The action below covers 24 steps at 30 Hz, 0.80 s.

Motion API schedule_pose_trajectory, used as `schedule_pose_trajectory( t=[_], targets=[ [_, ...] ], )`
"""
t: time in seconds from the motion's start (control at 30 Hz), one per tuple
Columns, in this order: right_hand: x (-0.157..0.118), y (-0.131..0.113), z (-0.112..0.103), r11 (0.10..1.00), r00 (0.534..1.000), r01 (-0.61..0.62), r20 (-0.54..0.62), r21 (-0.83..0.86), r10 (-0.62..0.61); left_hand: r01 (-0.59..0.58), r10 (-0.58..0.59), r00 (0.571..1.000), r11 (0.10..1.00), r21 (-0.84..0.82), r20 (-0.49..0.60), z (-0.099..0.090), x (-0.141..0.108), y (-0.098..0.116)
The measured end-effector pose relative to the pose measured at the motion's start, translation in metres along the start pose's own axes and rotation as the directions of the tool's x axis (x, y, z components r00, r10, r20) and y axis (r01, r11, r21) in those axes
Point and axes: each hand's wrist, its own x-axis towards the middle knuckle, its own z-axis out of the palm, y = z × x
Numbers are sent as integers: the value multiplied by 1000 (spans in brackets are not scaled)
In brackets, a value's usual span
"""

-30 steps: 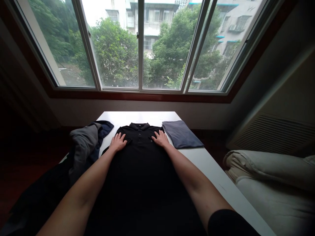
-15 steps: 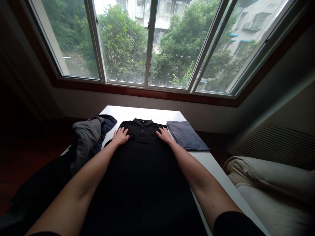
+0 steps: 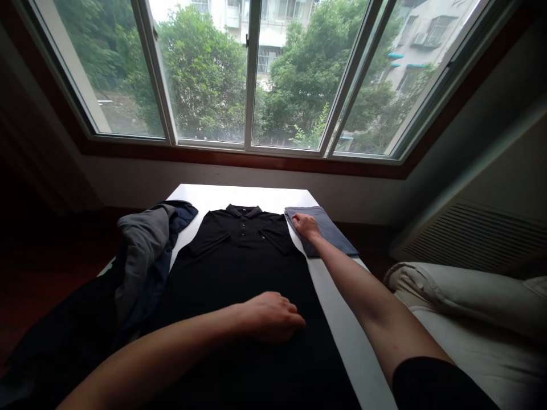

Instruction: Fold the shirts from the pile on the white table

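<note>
A black short-sleeved polo shirt (image 3: 239, 267) lies spread face up on the table, its collar at the far end and both sleeves laid inward. My left hand (image 3: 273, 317) is over the lower body of the shirt, reaching across to the right. Its fingers are loosely curled, and nothing shows in them. My right hand (image 3: 306, 225) is over the left part of a folded grey-blue garment (image 3: 331, 230), just right of the shirt's shoulder. Those fingers are also curled, with no cloth visibly held; whether they touch the garment is unclear.
The white table (image 3: 256, 193) extends toward the window (image 3: 243, 150). A heap of grey and navy clothes (image 3: 145, 233) lies along its left edge. To the right are a pale rolled bedding piece (image 3: 461, 287) and a slatted panel (image 3: 457, 233).
Both hands have left the polo's sleeves. My left hand has come back toward me and right, across the shirt; my right hand has shifted right, over the folded garment. The view has tilted slightly.
</note>
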Motion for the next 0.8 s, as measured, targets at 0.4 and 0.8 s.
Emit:
schedule_pose_trajectory(
  t=[0.4,0.8],
  targets=[
    [-12,12,-24,999,999,-28,-25,-37,27,-40,42,995,999,-29,90,30,45,109],
    [3,-17,10,982,962,-111,266,152,67,-31,43,992,994,106,-116,24,17,116]
  ],
)
